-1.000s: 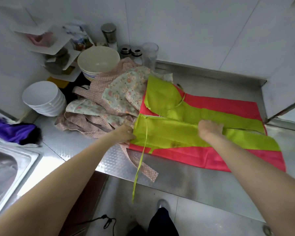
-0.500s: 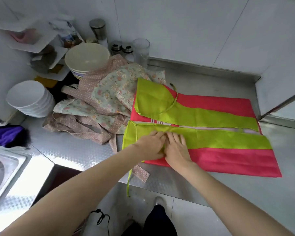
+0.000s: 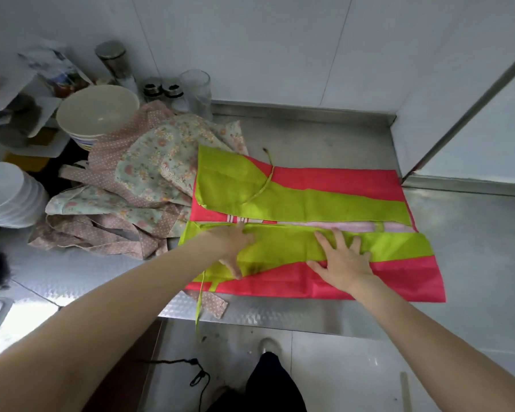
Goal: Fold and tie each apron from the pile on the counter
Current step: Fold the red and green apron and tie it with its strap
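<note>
Red-and-lime apron (image 3: 324, 185) lies spread near the steel desk's (image 3: 473, 233) front edge, both sides folded inward. Left hand (image 3: 235, 245) and right hand (image 3: 344, 257) press it, fingers straight and splayed. Floral aprons (image 3: 149, 173) are heaped alongside.

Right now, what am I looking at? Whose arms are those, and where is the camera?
The camera sits on a person's head and looks down, so you see their own two arms reaching out. There is no machine here, just bare hands. On the shiny metal counter lies a red and green apron, spread flat with its sides folded in. The left hand and the right hand both press flat on the green part; neither one is gripping anything. To the left is a heap of flowery and dotted aprons, waiting their turn. Behind them stand white bowls and a glass.
</note>
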`<state>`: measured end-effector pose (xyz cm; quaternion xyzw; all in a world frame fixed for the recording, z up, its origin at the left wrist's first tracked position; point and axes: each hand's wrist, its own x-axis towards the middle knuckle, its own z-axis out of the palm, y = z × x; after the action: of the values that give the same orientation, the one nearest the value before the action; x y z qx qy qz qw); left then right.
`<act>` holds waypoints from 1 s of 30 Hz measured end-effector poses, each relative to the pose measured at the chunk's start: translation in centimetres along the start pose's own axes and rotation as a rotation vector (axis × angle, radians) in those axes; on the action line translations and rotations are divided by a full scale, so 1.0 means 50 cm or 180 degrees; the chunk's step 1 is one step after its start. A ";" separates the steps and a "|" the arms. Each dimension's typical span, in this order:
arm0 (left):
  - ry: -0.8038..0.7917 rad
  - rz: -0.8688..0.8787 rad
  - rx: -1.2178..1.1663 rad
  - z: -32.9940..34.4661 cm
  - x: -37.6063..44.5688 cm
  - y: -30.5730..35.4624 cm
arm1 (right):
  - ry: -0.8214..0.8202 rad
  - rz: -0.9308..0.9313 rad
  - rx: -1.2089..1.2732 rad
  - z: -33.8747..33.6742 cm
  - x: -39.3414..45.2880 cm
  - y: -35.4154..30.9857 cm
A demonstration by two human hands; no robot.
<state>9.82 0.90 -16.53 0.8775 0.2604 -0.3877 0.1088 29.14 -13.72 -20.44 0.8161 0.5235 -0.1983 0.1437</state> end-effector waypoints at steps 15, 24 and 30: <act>0.1131 -0.0651 0.0254 0.049 -0.029 -0.050 | 0.0273 -0.0982 -0.0136 -0.061 0.040 -0.105; 0.1268 -0.0793 -0.1751 0.114 -0.046 -0.132 | 0.0459 -0.1325 -0.0197 -0.071 0.056 -0.217; 0.1306 -0.0756 -0.1661 0.131 -0.078 -0.152 | -0.0004 -0.1761 -0.0252 -0.034 0.052 -0.302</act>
<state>-0.56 3.27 -18.01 0.8434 0.4674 -0.1337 0.2289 16.63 -4.67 -20.60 0.6358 0.7336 -0.2099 0.1162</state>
